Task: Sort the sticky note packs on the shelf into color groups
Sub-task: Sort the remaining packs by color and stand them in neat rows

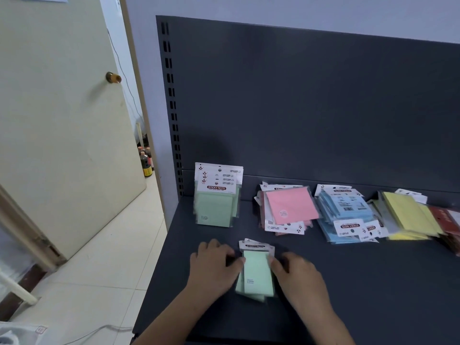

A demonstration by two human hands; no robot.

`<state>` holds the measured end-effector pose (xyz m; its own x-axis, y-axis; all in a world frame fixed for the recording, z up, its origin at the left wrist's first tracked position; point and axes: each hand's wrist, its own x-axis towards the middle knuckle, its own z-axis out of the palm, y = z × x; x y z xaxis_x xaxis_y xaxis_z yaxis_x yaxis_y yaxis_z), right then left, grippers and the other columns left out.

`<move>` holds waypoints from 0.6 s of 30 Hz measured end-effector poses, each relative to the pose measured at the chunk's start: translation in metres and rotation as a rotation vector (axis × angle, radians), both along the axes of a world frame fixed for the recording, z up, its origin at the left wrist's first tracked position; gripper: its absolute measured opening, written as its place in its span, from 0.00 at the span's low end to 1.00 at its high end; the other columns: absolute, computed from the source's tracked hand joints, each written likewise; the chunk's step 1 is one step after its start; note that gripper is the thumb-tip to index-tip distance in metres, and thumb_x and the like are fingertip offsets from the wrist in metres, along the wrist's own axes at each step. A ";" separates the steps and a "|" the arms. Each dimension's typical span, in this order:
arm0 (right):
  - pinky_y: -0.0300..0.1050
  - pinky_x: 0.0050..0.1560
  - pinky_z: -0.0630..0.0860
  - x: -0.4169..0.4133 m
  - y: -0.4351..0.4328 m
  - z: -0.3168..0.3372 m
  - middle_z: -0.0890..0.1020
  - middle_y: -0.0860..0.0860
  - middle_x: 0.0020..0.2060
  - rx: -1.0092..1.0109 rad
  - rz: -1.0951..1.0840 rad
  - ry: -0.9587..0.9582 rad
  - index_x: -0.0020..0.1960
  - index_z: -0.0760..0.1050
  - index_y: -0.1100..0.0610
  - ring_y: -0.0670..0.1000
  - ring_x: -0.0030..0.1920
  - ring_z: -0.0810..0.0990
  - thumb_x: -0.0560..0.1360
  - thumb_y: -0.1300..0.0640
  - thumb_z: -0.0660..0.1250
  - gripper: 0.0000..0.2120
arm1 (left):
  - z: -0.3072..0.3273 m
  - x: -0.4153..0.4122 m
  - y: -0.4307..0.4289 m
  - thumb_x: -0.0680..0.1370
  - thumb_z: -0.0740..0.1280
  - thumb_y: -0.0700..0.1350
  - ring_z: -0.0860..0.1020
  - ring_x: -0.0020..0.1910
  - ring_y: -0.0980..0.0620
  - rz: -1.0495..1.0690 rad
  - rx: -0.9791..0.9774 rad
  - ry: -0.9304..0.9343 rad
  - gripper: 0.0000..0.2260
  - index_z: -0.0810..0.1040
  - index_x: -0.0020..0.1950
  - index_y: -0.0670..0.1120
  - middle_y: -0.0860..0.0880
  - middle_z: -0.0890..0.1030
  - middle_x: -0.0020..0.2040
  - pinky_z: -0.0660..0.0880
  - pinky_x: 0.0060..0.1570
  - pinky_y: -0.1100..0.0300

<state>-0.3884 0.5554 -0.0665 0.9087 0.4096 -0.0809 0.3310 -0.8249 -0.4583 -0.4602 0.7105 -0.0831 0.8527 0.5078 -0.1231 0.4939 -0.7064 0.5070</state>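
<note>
A cream door [62, 120] with a brass knob [113, 77] stands near dark bottles [146, 161].

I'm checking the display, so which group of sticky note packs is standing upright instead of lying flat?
The green group at back left, propped against the back panel. The pink, blue and yellow piles lie flat.

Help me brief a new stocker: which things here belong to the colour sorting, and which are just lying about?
Job: green packs held by left hand and right hand; leaning green stack; pink pile; blue pile; yellow pile; dark red packs; shelf.
Lying about: door; dark bottles on the floor; white cable.
</note>
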 end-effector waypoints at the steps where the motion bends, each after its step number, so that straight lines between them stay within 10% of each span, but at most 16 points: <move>1: 0.45 0.41 0.69 -0.003 -0.003 -0.002 0.81 0.52 0.44 -0.009 0.010 0.038 0.43 0.72 0.53 0.56 0.49 0.79 0.77 0.41 0.58 0.15 | -0.001 -0.001 -0.007 0.76 0.60 0.60 0.66 0.60 0.51 -0.013 -0.023 0.005 0.15 0.76 0.56 0.54 0.53 0.71 0.55 0.61 0.59 0.56; 12: 0.39 0.47 0.72 -0.029 0.010 -0.008 0.79 0.46 0.50 0.442 0.033 0.137 0.61 0.74 0.49 0.47 0.52 0.78 0.77 0.56 0.61 0.13 | 0.003 -0.015 -0.041 0.76 0.66 0.42 0.75 0.45 0.62 0.052 -0.491 -0.354 0.11 0.66 0.52 0.49 0.56 0.75 0.46 0.69 0.39 0.72; 18: 0.30 0.51 0.74 -0.037 0.016 -0.010 0.81 0.38 0.49 0.699 0.022 0.188 0.63 0.69 0.46 0.36 0.50 0.79 0.74 0.65 0.66 0.22 | 0.006 -0.030 -0.035 0.77 0.62 0.38 0.75 0.50 0.65 0.027 -0.341 -0.527 0.19 0.60 0.58 0.59 0.65 0.73 0.54 0.68 0.45 0.78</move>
